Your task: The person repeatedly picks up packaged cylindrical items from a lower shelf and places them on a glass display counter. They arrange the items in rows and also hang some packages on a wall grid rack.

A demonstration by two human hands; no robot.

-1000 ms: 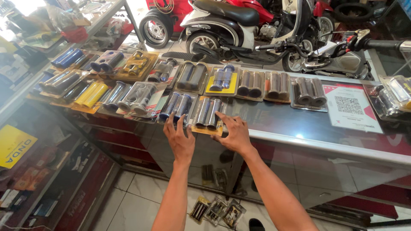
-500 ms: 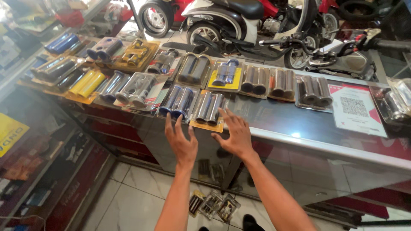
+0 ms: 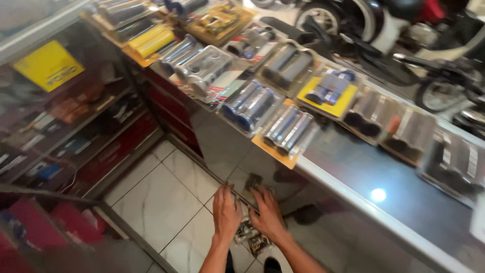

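Observation:
Both my hands are lowered in front of the glass counter (image 3: 353,174), below its edge and over the tiled floor. My left hand (image 3: 226,212) is palm down with fingers stretched out, holding nothing. Close beside it, my right hand (image 3: 268,215) is also palm down and empty. Just beneath them a few small packs (image 3: 251,237) lie on the floor, partly hidden by my hands. On the counter edge above lies a pack of silver handlebar grips on an orange card (image 3: 288,132), with a pack of blue grips (image 3: 250,106) next to it.
Several more grip packs cover the counter, among them a yellow-carded one (image 3: 331,91) and yellow grips (image 3: 151,43). A glass showcase (image 3: 55,126) with a yellow box (image 3: 48,64) stands left. Parked motorbikes (image 3: 353,25) stand behind the counter.
Both hands have dropped from the counter edge, where they rested by the silver grip pack, down toward the floor packs. The view has tilted and swung left.

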